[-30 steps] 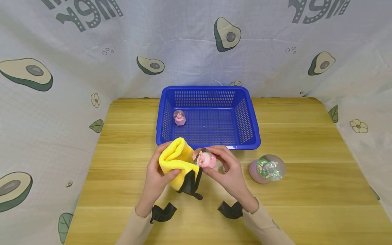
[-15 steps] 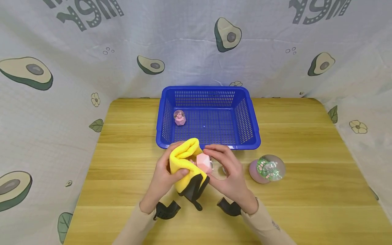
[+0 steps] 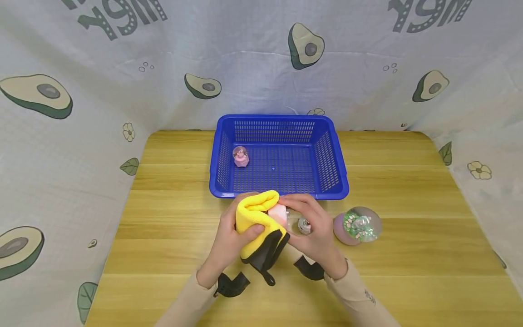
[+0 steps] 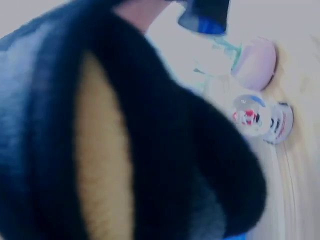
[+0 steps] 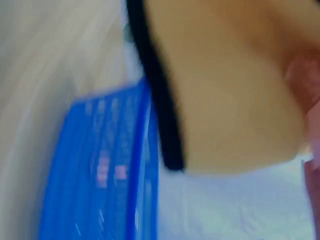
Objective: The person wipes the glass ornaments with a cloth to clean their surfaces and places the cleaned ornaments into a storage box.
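Note:
My left hand [image 3: 234, 234] grips a folded yellow cloth [image 3: 255, 222] with black trim and a hanging loop, thumb on its near face. Tucked into the fold is a small snow globe, its faceted pink base [image 3: 278, 214] sticking out to the right and its dome hidden in the cloth. The right hand [image 3: 316, 229] pinches that base between fingers and thumb. In the left wrist view the cloth's dark trim [image 4: 160, 150] covers much of the picture. The right wrist view has the yellow cloth [image 5: 225, 100] close up and blurred.
A blue basket [image 3: 341, 186] stands behind the hands, holding a small pink snow globe [image 3: 240, 157] at its left. Beyond the right fingers is a small white-based globe [image 3: 304, 225]. Farther right stands a bigger globe with a purple base [image 3: 343, 229]. A printed curtain [image 3: 253, 59] hangs behind.
The snow globe has turned dome-first into the yellow cloth, so its pink base now faces right. Both hands and the cloth have shifted right, and the white-based globe shows more.

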`<state>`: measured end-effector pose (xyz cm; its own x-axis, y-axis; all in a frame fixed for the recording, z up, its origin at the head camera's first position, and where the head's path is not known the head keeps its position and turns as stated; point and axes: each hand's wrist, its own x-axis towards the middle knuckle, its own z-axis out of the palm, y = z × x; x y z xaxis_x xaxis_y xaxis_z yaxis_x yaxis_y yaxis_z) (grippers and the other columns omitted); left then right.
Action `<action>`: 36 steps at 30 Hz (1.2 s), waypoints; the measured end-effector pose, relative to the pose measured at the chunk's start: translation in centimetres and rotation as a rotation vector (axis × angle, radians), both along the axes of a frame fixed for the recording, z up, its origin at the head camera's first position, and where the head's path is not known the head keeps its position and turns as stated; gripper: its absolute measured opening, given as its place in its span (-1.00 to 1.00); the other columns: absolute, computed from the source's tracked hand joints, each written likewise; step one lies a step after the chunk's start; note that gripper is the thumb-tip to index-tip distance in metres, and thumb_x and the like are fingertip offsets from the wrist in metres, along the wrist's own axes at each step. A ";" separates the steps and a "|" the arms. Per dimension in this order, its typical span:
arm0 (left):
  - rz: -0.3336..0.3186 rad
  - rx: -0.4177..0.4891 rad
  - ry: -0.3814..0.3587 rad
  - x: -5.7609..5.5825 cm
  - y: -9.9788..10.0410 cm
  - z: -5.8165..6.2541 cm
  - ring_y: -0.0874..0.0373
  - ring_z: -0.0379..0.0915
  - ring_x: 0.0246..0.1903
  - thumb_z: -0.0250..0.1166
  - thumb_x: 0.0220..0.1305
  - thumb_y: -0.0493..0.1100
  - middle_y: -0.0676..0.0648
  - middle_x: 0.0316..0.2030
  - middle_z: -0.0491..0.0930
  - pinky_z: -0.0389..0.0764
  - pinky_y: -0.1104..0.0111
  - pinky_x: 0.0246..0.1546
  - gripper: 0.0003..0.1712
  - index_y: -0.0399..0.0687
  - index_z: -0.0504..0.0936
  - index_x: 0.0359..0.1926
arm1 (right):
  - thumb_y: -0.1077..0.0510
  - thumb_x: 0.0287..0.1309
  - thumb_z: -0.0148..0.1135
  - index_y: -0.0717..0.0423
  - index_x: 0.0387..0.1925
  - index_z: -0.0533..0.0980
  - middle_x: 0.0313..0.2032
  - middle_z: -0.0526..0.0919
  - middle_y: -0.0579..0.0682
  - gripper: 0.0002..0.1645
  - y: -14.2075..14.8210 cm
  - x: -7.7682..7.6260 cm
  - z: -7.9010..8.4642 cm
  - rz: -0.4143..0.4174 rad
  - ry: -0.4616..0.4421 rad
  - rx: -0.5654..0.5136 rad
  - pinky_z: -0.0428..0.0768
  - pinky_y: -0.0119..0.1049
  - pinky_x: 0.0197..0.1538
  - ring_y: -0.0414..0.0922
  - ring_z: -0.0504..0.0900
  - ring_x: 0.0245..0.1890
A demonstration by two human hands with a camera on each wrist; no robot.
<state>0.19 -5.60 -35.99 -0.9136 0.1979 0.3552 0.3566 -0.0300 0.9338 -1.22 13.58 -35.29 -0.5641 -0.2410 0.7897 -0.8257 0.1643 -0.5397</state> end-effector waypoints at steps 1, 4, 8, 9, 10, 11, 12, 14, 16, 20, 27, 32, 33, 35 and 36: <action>0.019 -0.013 0.032 0.0 0.1 0.0 0.03 0.44 -0.03 0.31 0.12 0.29 -0.12 0.01 0.52 0.48 0.30 -0.01 -0.24 -0.20 0.47 0.12 | 0.05 0.10 0.36 0.44 -0.09 0.53 -0.18 0.57 0.24 -0.48 0.1 0.2 0.0 0.014 -0.079 -0.021 0.54 -0.33 0.03 -0.03 0.55 -0.12; 0.060 -0.045 0.128 0.0 0.3 -0.1 -0.01 0.42 0.03 0.31 0.13 0.27 -0.14 0.01 0.52 0.43 0.24 0.05 -0.30 -0.18 0.51 0.07 | 0.14 0.03 0.42 0.46 -0.05 0.51 -0.17 0.56 0.18 -0.46 0.1 0.7 0.0 0.064 -0.310 -0.113 0.58 -0.31 -0.02 -0.09 0.54 -0.10; 0.080 -0.083 0.265 0.0 0.4 -0.3 -0.08 0.45 -0.02 0.30 0.17 0.22 -0.20 0.00 0.50 0.48 0.19 0.00 -0.39 -0.14 0.52 0.04 | 0.35 -0.03 0.43 0.52 -0.06 0.49 -0.14 0.59 0.09 -0.52 0.0 1.2 0.1 0.091 -0.581 -0.218 0.62 -0.26 -0.10 -0.10 0.59 -0.13; 0.082 -0.095 0.299 -0.1 0.4 -0.3 -0.08 0.46 -0.03 0.31 0.18 0.19 -0.21 0.00 0.49 0.49 0.20 -0.01 -0.41 -0.13 0.52 0.04 | 0.39 -0.04 0.42 0.53 -0.07 0.49 -0.14 0.60 0.08 -0.53 0.0 1.3 0.2 0.101 -0.649 -0.243 0.62 -0.24 -0.12 -0.09 0.60 -0.15; 0.083 -0.102 0.338 -0.1 0.4 -0.3 -0.10 0.46 -0.04 0.31 0.18 0.17 -0.22 0.00 0.48 0.50 0.19 -0.01 -0.43 -0.13 0.51 0.05 | 0.41 -0.05 0.40 0.52 -0.07 0.49 -0.14 0.61 0.07 -0.55 0.0 1.3 0.3 0.114 -0.716 -0.267 0.63 -0.24 -0.13 -0.09 0.61 -0.17; 0.084 -0.109 0.379 -0.2 0.4 -0.3 -0.11 0.46 -0.05 0.31 0.19 0.14 -0.23 0.00 0.47 0.51 0.20 0.00 -0.45 -0.14 0.51 0.05 | 0.42 -0.03 0.37 0.50 -0.08 0.50 -0.15 0.62 0.07 -0.58 -0.1 1.3 0.3 0.127 -0.782 -0.286 0.64 -0.24 -0.16 -0.09 0.63 -0.20; 0.085 -0.115 0.419 -0.2 0.4 -0.3 -0.12 0.47 -0.05 0.32 0.19 0.10 -0.24 0.00 0.47 0.51 0.20 0.01 -0.46 -0.15 0.51 0.05 | 0.42 -0.01 0.34 0.47 -0.09 0.51 -0.17 0.63 0.08 -0.61 -0.1 1.3 0.3 0.144 -0.843 -0.306 0.65 -0.25 -0.18 -0.09 0.63 -0.23; 0.085 -0.122 0.495 -0.4 0.4 -0.3 -0.14 0.47 -0.04 0.34 0.19 0.03 -0.26 -0.01 0.47 0.51 0.19 0.04 -0.48 -0.19 0.50 0.06 | 0.39 0.05 0.27 0.39 -0.11 0.54 -0.22 0.65 0.08 -0.69 0.0 1.2 0.3 0.194 -0.967 -0.339 0.66 -0.26 -0.23 -0.10 0.65 -0.28; 0.081 -0.114 0.558 -0.6 0.3 -0.3 -0.15 0.47 -0.04 0.36 0.17 -0.05 -0.27 -0.02 0.48 0.50 0.18 0.06 -0.49 -0.24 0.49 0.05 | 0.36 0.10 0.17 0.33 -0.13 0.55 -0.26 0.66 0.08 -0.75 0.0 1.1 0.3 0.256 -1.065 -0.351 0.65 -0.28 -0.22 -0.11 0.64 -0.31; 0.078 -0.088 0.616 -1.0 0.4 -0.4 -0.16 0.48 -0.05 0.38 0.15 -0.09 -0.28 -0.06 0.51 0.50 0.15 0.06 -0.46 -0.33 0.47 0.04 | 0.29 0.19 0.05 0.35 -0.14 0.53 -0.29 0.65 0.05 -0.75 -0.1 0.8 0.3 0.323 -1.195 -0.340 0.60 -0.33 -0.15 -0.15 0.59 -0.29; 0.131 -0.043 0.454 -1.4 0.0 -1.3 -0.09 0.46 -0.02 0.35 0.17 0.09 -0.24 -0.05 0.52 0.44 0.19 0.11 -0.38 -0.29 0.48 0.05 | 0.27 0.21 0.15 0.52 -0.07 0.43 -0.25 0.62 0.06 -0.64 -0.5 0.6 0.7 0.237 -1.174 -0.278 0.60 -0.33 -0.11 -0.15 0.60 -0.24; 0.115 0.046 0.217 -1.3 -0.1 -1.5 -0.05 0.43 0.01 0.35 0.14 0.20 -0.19 -0.02 0.53 0.44 0.22 0.09 -0.28 -0.31 0.47 0.06 | 0.45 0.06 0.27 0.51 0.01 0.43 -0.11 0.57 0.15 -0.56 -0.8 0.9 0.9 0.137 -0.932 -0.213 0.62 -0.28 -0.10 -0.13 0.59 -0.15; 0.105 0.071 0.155 -1.3 -0.1 -1.5 -0.03 0.44 0.00 0.35 0.14 0.20 -0.17 -0.02 0.53 0.46 0.25 0.06 -0.26 -0.32 0.46 0.07 | 0.49 0.01 0.29 0.50 0.01 0.45 -0.10 0.56 0.17 -0.54 -0.9 0.9 0.8 0.116 -0.854 -0.184 0.62 -0.27 -0.10 -0.13 0.58 -0.14; 0.083 0.122 0.020 -1.2 -0.2 -1.6 0.03 0.47 -0.06 0.34 0.14 0.19 -0.14 -0.04 0.54 0.52 0.31 -0.01 -0.26 -0.34 0.44 0.09 | 0.58 -0.10 0.32 0.48 0.00 0.47 -0.10 0.54 0.20 -0.48 -1.1 0.9 0.7 0.086 -0.684 -0.125 0.61 -0.24 -0.08 -0.10 0.58 -0.12; 0.062 0.160 -0.052 -1.1 -0.2 -1.5 0.05 0.48 -0.08 0.34 0.16 0.15 -0.13 -0.04 0.54 0.54 0.32 -0.05 -0.27 -0.35 0.42 0.10 | 0.59 -0.13 0.33 0.46 0.00 0.48 -0.11 0.54 0.21 -0.46 -1.2 0.9 0.7 0.069 -0.595 -0.085 0.60 -0.24 -0.06 -0.09 0.58 -0.11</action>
<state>-0.93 -5.79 -37.53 -0.9404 0.0853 0.3292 0.3134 -0.1587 0.9363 -0.29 12.37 -34.62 -0.9003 -0.2426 0.3615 -0.3851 0.0566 -0.9211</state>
